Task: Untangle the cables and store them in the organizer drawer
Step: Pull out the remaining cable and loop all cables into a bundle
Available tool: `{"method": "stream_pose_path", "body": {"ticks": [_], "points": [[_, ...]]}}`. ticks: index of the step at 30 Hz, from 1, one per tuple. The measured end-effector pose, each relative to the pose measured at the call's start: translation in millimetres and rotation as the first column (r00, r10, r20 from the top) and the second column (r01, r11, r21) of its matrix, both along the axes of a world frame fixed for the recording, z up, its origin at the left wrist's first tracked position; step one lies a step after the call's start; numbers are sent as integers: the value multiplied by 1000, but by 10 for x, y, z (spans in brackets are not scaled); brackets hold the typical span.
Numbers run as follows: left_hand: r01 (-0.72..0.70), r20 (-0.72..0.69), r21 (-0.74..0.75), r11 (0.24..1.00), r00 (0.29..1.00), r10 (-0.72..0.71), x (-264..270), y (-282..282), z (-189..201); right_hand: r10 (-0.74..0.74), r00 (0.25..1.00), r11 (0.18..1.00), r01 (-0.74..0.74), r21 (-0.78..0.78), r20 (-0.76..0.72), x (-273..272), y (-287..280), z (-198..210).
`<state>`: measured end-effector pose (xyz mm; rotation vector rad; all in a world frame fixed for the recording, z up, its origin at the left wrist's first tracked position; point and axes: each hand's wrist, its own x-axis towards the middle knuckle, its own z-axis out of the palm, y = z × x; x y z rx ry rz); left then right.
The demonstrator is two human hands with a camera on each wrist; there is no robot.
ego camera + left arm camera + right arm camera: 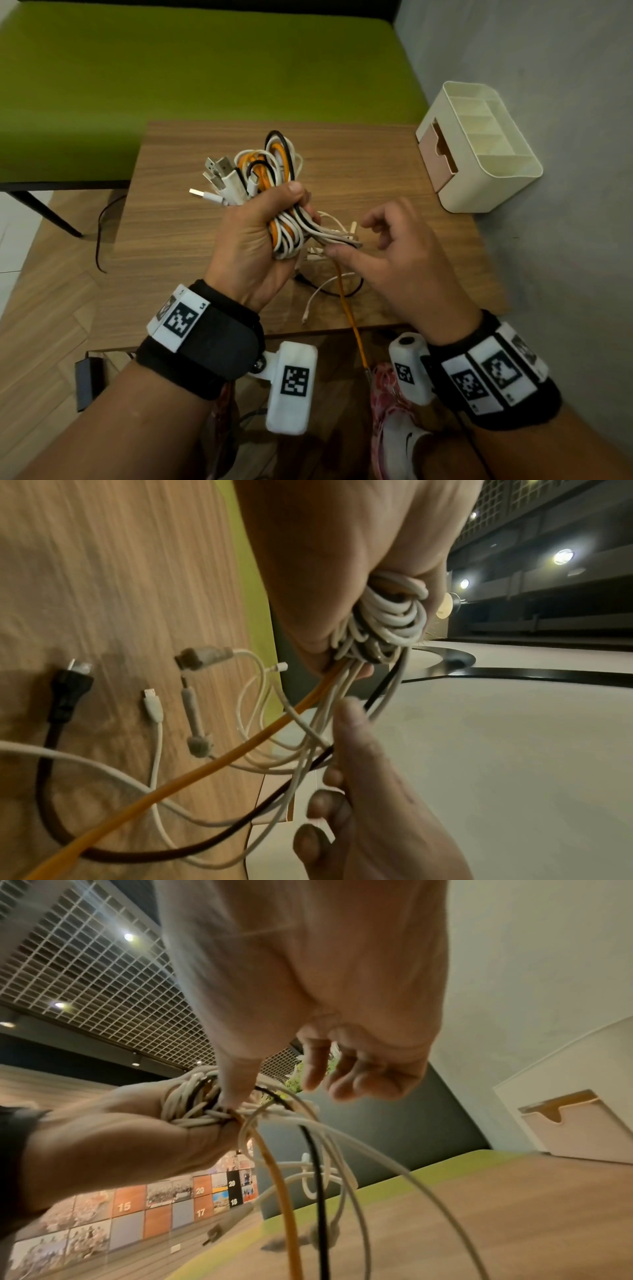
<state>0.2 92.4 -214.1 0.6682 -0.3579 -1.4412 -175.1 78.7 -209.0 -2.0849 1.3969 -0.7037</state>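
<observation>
My left hand point(274, 219) grips a tangled bundle of white, black and orange cables point(274, 168) in its fist above the wooden table point(178, 222); USB plugs stick out at the upper left. Loose strands trail from the fist down to the table. My right hand point(352, 240) is just right of the fist. Its thumb touches the strands and its fingers point(342, 1080) are loosely curled around nothing. An orange cable point(352, 325) hangs over the table's front edge. The cream organizer point(479, 192) with its pink drawer point(433, 150) stands at the back right corner.
Cable ends lie on the table below my hands: a black plug point(68, 691), a small white connector point(152, 707) and a grey jack point(193, 712). A green bench point(205, 68) runs behind the table. A grey wall point(565, 137) is close on the right.
</observation>
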Motion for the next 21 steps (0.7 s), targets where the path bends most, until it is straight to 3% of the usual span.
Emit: {"method": "stream_pose_path", "body": {"ticks": [2, 10, 15, 19, 21], "points": [[-9, 6, -1, 1000, 1000, 9, -3, -3, -6, -80, 997, 996, 79, 36, 15, 72, 42, 18], [-3, -8, -14, 1000, 1000, 3, -15, 12, 3, -49, 993, 983, 68, 170, -110, 117, 66, -34], [-112, -61, 16, 994, 992, 112, 161, -74, 41, 91, 968, 965, -28, 261, -232, 71, 92, -98], [-127, -62, 1, 992, 990, 127, 254, -76, 18, 229, 876, 913, -42, 406, -425, 57, 56, -102], [-115, -47, 0, 993, 992, 115, 221, -64, 32, 247, 884, 863, -14, 505, -398, 13, 18, -55]]}}
